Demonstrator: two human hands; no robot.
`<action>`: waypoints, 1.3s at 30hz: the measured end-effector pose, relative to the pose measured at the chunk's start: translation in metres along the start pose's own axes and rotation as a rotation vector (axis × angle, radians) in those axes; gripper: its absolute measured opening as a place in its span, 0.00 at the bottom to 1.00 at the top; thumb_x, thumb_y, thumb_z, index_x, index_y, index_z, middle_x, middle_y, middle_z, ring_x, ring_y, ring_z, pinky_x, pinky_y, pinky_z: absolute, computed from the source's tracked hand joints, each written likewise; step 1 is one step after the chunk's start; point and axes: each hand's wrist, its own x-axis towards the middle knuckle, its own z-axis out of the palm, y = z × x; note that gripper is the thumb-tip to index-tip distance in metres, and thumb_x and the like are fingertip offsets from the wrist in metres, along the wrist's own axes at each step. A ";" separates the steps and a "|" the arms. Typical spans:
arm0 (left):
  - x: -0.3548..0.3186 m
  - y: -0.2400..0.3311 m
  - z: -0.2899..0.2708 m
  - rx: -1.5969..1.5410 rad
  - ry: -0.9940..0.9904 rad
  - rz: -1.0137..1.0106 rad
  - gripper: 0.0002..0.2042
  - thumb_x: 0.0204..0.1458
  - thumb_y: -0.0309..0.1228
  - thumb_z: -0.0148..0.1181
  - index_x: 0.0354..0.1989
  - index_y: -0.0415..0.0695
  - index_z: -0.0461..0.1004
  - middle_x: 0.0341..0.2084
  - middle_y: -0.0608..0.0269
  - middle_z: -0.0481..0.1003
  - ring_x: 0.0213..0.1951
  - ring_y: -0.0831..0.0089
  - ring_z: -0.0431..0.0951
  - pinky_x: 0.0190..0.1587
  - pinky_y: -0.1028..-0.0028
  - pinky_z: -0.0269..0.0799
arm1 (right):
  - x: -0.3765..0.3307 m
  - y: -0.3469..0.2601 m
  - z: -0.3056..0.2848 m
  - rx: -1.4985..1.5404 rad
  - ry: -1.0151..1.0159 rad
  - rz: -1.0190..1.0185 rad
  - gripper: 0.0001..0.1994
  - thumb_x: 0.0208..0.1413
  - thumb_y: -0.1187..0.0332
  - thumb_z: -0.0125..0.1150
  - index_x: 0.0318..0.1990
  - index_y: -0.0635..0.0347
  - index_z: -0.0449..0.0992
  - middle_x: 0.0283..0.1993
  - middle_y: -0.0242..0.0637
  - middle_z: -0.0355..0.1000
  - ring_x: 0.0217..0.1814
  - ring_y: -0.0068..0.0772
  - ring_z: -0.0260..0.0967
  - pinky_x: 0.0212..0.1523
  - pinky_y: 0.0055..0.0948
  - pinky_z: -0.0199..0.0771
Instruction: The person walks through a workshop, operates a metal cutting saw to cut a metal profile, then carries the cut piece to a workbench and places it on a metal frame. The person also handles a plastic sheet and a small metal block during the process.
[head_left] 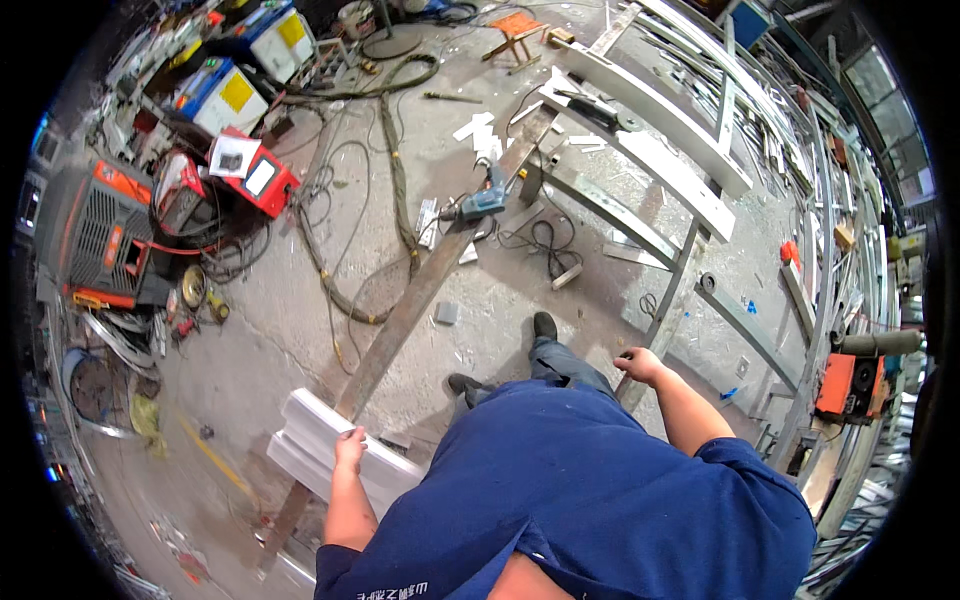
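Observation:
My left hand grips the upper edge of a white ridged profile piece, which lies across a long metal beam at my left. Part of the piece is hidden behind my shirt. My right hand is closed above another metal beam on my right. Something small and dark shows at its fingertips, too small to name. A blue-grey power drill rests farther along the left beam.
White beams and an angle grinder lie on the frame ahead. Cables loop over the floor. Red welding machines stand at left, an orange folding stool at the far side. Metal bars crowd the right.

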 end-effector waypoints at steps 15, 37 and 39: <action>-0.144 0.099 0.177 0.330 -0.104 -0.024 0.15 0.51 0.35 0.64 0.38 0.32 0.76 0.25 0.62 0.76 0.24 0.74 0.73 0.25 0.74 0.68 | 0.142 0.128 -0.113 0.049 -0.096 0.224 0.24 0.50 0.49 0.62 0.39 0.65 0.79 0.35 0.42 0.78 0.36 0.37 0.76 0.38 0.34 0.74; 0.043 0.376 0.290 0.454 -0.083 0.135 0.19 0.51 0.37 0.64 0.45 0.35 0.74 0.34 0.59 0.78 0.35 0.71 0.75 0.40 0.71 0.71 | 0.225 -0.007 -0.235 0.398 -0.002 0.121 0.21 0.54 0.54 0.62 0.41 0.66 0.77 0.32 0.39 0.76 0.30 0.28 0.73 0.34 0.29 0.73; 0.044 0.431 0.311 0.339 -0.147 0.346 0.17 0.53 0.35 0.62 0.45 0.34 0.73 0.35 0.58 0.78 0.38 0.71 0.76 0.43 0.72 0.71 | 0.229 -0.001 -0.241 0.444 -0.018 0.176 0.21 0.54 0.55 0.62 0.42 0.68 0.77 0.34 0.40 0.76 0.31 0.28 0.73 0.34 0.30 0.74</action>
